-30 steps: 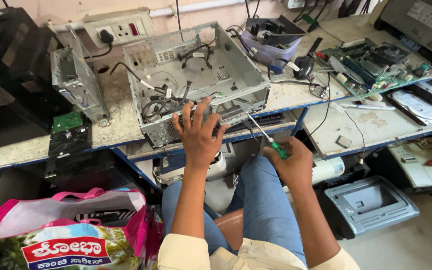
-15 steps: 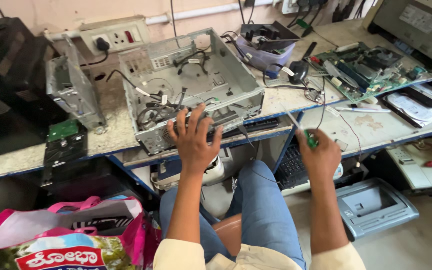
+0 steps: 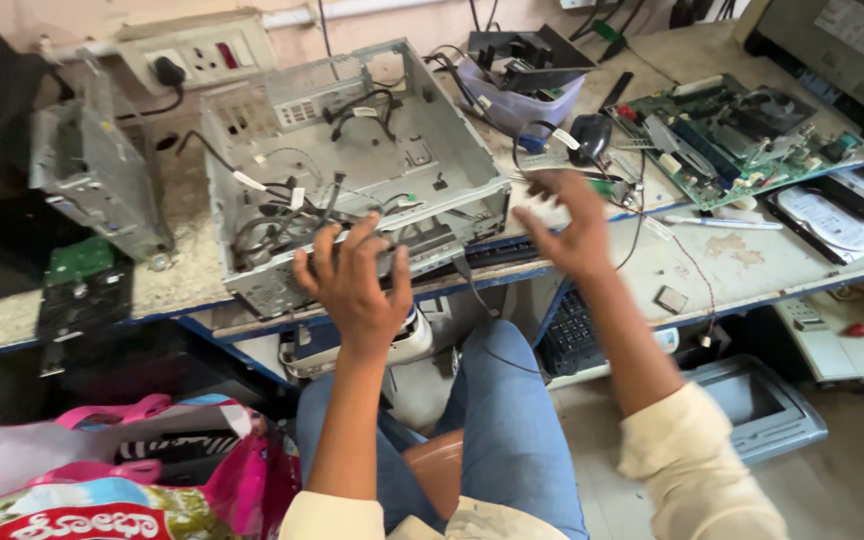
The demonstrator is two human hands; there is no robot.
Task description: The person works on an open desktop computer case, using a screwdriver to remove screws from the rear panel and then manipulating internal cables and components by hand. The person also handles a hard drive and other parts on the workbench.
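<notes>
An open grey metal computer case [image 3: 432, 150] with loose black and white cables inside lies on the workbench [image 3: 742, 265] in front of me. My left hand [image 3: 352, 285] rests with spread fingers on the case's front edge. My right hand [image 3: 572, 225] is stretched out over the bench just right of the case, blurred, with its fingers apart. A small green-handled tool [image 3: 605, 187] shows at its fingertips, and I cannot tell whether the fingers still touch it. A black mouse [image 3: 589, 135] lies just beyond that hand.
A green motherboard [image 3: 722, 140] lies at the right. A tub of parts [image 3: 522, 95] stands behind the mouse, a wall socket box [image 3: 202, 50] at the back, a metal drive cage [image 3: 92, 175] at the left. Below are a keyboard [image 3: 572, 335], a grey device [image 3: 762, 405] and a pink bag [image 3: 102, 470].
My right hand, which gripped a green-handled screwdriver below the bench edge, has risen up and forward over the bench and spread its fingers. My left hand has stayed on the case.
</notes>
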